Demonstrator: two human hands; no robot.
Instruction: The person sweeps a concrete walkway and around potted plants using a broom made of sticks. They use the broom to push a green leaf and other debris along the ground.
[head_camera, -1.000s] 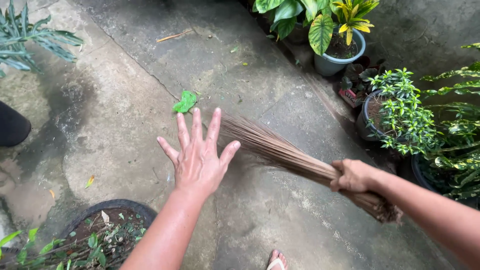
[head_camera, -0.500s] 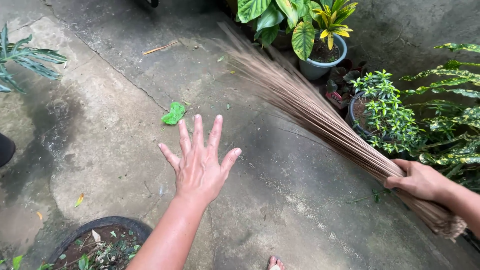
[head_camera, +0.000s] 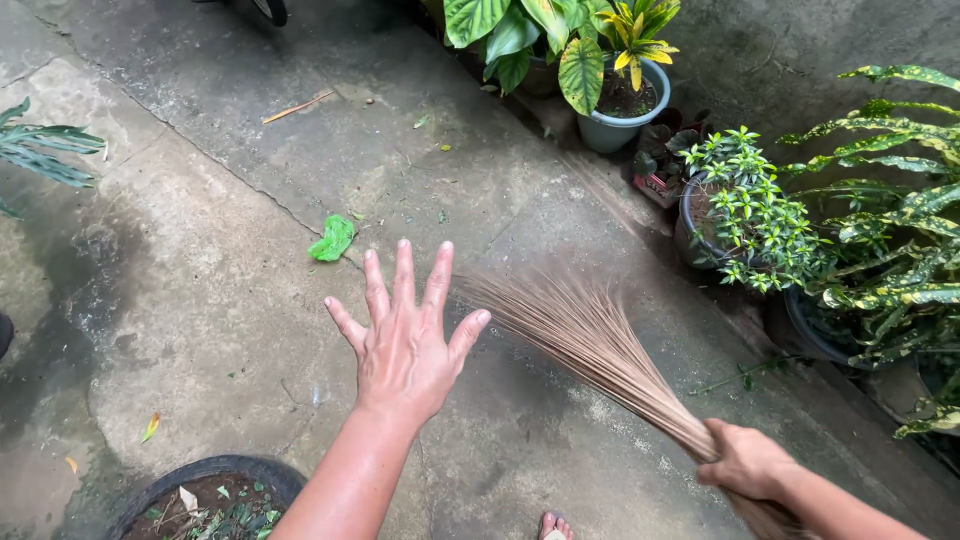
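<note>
My right hand (head_camera: 748, 463) grips the bundled end of a brown stick broom (head_camera: 600, 348) at the lower right. The broom's bristles fan out low over the concrete floor (head_camera: 250, 290), their tips just right of my left hand. My left hand (head_camera: 405, 340) hovers over the floor in the middle with fingers spread, holding nothing. A crumpled green leaf (head_camera: 333, 238) lies on the concrete a little beyond my left hand.
Potted plants line the right side: a blue-grey pot (head_camera: 618, 118) with broad leaves, a dark pot (head_camera: 700, 225) with small leaves, and more foliage (head_camera: 890, 250). A black pot (head_camera: 205, 485) of soil sits bottom left. A thin stick (head_camera: 297, 106) lies far off. My toes (head_camera: 555, 525) show below.
The broom swung up toward the potted plants, then came back down across the floor toward my left hand. My right hand moved lower and nearer. The view shifted slightly.
</note>
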